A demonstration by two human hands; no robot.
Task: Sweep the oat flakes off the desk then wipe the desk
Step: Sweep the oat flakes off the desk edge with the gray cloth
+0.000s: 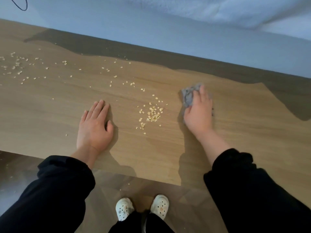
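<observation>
Oat flakes lie scattered over the wooden desk (235,132). A dense little heap of flakes (153,115) sits between my hands, and a looser patch of flakes (16,64) lies at the far left. My left hand (95,126) rests flat on the desk, fingers straight, left of the heap. My right hand (198,111) presses a crumpled grey cloth (189,95) onto the desk, right of the heap. The cloth shows past my fingers at the top and left; the remainder is hidden under my palm.
The desk's front edge (50,158) runs just below my wrists, with wooden floor (134,187) and my two white clogs (142,206) beneath. A few flakes lie on the floor. A white wall (151,31) borders the desk's far edge; a dark cable (23,5) hangs top left.
</observation>
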